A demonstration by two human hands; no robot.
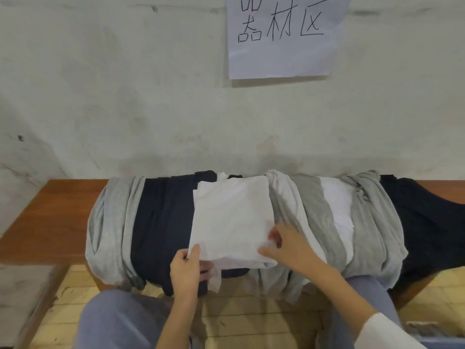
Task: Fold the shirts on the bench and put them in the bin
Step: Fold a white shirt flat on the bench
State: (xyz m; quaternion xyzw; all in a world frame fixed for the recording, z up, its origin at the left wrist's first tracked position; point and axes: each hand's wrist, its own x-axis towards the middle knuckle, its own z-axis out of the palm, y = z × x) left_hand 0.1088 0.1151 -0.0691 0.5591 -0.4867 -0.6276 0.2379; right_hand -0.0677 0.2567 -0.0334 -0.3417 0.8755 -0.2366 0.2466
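A folded white shirt [230, 217] lies on top of a row of shirts draped over the wooden bench [47, 217]. My left hand [187, 269] pinches the white shirt's near left corner. My right hand [286, 244] grips its near right corner, thumb on top. Under and beside it lie a dark navy shirt [161, 222], a light grey shirt [110, 222] at the left, grey and white shirts [319, 217] at the right, and a black shirt [427, 217] at the far right. A blue bin edge [442, 342] shows at the bottom right corner.
A plastered wall [125, 96] stands right behind the bench, with a paper sign [284, 34] taped to it. My knees in blue-grey trousers [120, 321] are close to the bench front. Pale wood flooring [251, 318] lies below.
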